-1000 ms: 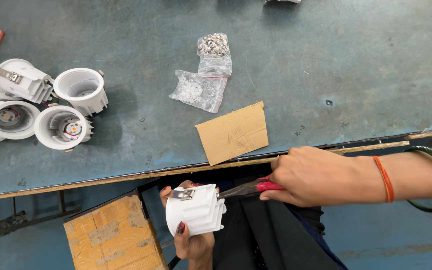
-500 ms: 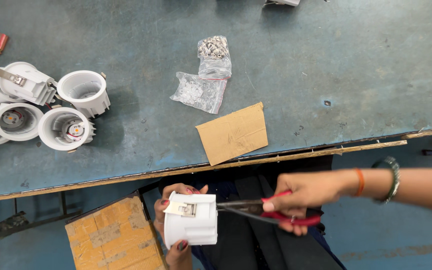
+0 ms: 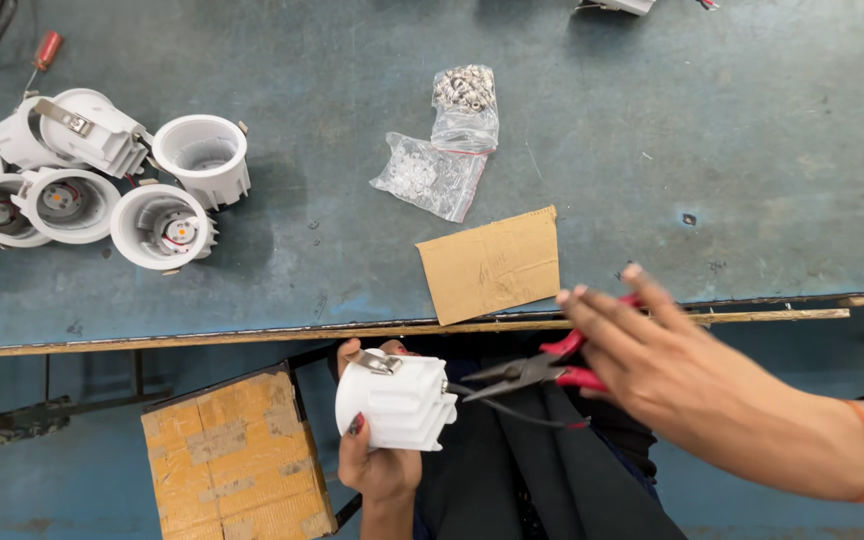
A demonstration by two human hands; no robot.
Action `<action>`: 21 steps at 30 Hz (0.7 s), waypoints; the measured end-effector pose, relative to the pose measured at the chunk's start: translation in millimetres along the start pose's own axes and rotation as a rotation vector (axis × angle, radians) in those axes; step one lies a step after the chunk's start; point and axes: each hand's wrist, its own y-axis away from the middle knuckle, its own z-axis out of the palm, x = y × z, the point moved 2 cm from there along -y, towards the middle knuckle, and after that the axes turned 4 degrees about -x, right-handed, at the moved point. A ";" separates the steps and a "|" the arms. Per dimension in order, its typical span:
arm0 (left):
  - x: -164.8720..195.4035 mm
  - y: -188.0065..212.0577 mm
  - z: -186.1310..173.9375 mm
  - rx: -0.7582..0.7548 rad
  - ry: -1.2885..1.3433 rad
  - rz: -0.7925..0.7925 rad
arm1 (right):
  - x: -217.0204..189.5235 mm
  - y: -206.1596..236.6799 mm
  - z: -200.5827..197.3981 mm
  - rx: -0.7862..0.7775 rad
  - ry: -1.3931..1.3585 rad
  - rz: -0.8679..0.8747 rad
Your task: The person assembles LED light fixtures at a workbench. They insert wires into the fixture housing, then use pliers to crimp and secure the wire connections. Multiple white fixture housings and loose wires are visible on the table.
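Below the table's [image 3: 652, 150] near edge, the right hand [image 3: 652, 355] has brought red-handled needle-nose pliers [image 3: 527, 372], loosely gripped, to the white ribbed plastic lamp housing [image 3: 397, 402] clasped by the left hand [image 3: 377, 455].

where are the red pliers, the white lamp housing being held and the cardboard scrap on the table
red-handled pliers [image 3: 524, 372]: head view, on the metal jaws near the pivot.
white lamp housing [image 3: 399, 405]: head view, on its ribbed side wall.
cardboard scrap [image 3: 492, 263]: head view, on the middle of its flat face.
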 end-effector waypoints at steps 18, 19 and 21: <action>6.5 6.7 17.5 0.170 -0.004 0.050 | -23.9 -21.5 -50.1 0.198 0.317 0.087; 6.2 6.9 17.8 0.182 -0.012 0.048 | -23.4 -23.1 -51.6 0.194 0.328 0.079; 5.9 7.8 18.7 0.216 0.011 0.043 | -22.1 -25.0 -52.7 0.180 0.359 0.064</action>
